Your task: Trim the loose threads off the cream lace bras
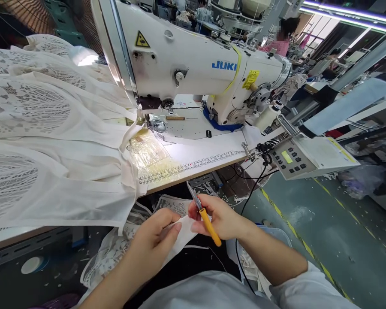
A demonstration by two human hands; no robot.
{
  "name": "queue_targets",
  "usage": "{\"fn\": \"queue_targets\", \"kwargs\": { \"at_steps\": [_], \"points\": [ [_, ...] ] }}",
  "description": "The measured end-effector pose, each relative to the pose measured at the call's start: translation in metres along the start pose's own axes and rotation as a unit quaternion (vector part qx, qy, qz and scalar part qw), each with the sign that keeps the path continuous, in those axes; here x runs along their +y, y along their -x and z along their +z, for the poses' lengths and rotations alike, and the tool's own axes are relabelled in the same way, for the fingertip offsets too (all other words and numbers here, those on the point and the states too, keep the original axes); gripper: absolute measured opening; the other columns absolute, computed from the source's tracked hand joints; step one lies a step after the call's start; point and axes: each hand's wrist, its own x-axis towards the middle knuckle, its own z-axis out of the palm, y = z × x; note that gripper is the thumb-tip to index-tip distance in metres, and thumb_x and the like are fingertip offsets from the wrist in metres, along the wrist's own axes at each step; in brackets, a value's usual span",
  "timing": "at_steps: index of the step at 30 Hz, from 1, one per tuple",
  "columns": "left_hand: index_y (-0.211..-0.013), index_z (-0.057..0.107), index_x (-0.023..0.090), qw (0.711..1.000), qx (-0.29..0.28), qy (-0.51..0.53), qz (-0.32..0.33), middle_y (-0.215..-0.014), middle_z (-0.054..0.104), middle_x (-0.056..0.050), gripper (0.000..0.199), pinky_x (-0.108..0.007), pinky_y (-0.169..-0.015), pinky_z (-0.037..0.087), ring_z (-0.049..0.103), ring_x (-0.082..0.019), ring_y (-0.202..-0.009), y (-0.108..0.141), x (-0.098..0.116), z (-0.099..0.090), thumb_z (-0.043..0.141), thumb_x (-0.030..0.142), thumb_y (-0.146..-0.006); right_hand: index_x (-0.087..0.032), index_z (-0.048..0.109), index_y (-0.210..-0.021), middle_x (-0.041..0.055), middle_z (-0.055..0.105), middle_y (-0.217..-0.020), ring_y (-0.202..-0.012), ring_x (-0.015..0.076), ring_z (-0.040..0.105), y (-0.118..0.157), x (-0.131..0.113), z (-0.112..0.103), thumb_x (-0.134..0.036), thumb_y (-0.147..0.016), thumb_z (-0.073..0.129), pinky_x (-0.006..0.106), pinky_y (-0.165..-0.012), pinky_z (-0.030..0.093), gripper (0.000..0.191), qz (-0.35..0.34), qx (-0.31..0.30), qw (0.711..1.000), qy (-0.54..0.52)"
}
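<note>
My left hand (pixel 157 238) pinches the edge of a white fabric piece (pixel 184 234) between thumb and fingers, low in front of the table edge. Close by on the right, my right hand (pixel 223 219) is closed around orange-handled scissors (pixel 209 228), their metal blades pointing up and away. Its fingertips also meet the fabric's edge; how firmly they grip it I cannot tell. Below the left hand, white lace cloth (pixel 111 253) belonging to the garment hangs over my lap. A loose thread trails under the fabric piece.
A white JUKI sewing machine (pixel 186 56) stands on the table ahead. White lace garments (pixel 51 107) are heaped at left. A printed ruler (pixel 193 165) runs along the table's front edge. At right are a control box (pixel 309 156) and black cables; other people sit farther back.
</note>
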Motion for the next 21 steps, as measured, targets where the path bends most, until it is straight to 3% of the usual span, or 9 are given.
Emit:
{"fn": "queue_targets", "kwargs": {
  "at_steps": [2, 7, 12, 21],
  "points": [
    [-0.066, 0.058, 0.021, 0.999, 0.004, 0.046, -0.016, -0.064, 0.059, 0.0, 0.02, -0.023, -0.056, 0.043, 0.055, -0.015, -0.061, 0.0, 0.002, -0.003, 0.047, 0.031, -0.077, -0.019, 0.043, -0.072, -0.0012, 0.046, -0.07, -0.06, 0.0113, 0.041, 0.0, 0.003, -0.013, -0.057, -0.062, 0.063, 0.024, -0.054, 0.036, 0.044, -0.017, -0.05, 0.993, 0.102],
    [-0.061, 0.059, 0.019, 0.991, 0.005, 0.115, -0.064, -0.055, 0.056, 0.001, 0.02, -0.021, -0.049, 0.039, 0.049, -0.013, -0.053, -0.001, 0.002, -0.005, 0.05, 0.032, -0.074, -0.019, 0.042, -0.067, -0.001, 0.045, -0.065, -0.056, 0.0128, 0.038, 0.006, 0.011, -0.034, -0.068, -0.058, 0.06, 0.025, -0.052, 0.031, 0.053, -0.011, -0.113, 0.933, 0.342],
    [-0.06, 0.06, 0.019, 0.992, 0.024, 0.111, -0.053, -0.055, 0.054, 0.002, 0.02, -0.021, -0.051, 0.038, 0.048, -0.013, -0.053, -0.003, -0.002, -0.004, 0.049, 0.029, -0.073, -0.019, 0.045, -0.067, 0.0012, 0.05, -0.064, -0.056, 0.0148, 0.042, 0.013, 0.012, -0.033, -0.071, -0.059, 0.056, 0.026, -0.051, 0.029, 0.054, -0.013, -0.121, 0.907, 0.402],
    [-0.061, 0.058, 0.018, 0.994, 0.021, 0.09, -0.051, -0.055, 0.051, 0.002, 0.021, -0.022, -0.05, 0.036, 0.046, -0.012, -0.054, -0.003, -0.001, -0.006, 0.047, 0.029, -0.075, -0.019, 0.048, -0.064, -0.0003, 0.05, -0.06, -0.052, 0.0129, 0.041, 0.013, 0.006, -0.031, -0.072, -0.058, 0.057, 0.024, -0.049, 0.025, 0.055, 0.026, -0.135, 0.899, 0.416]
  ]
}}
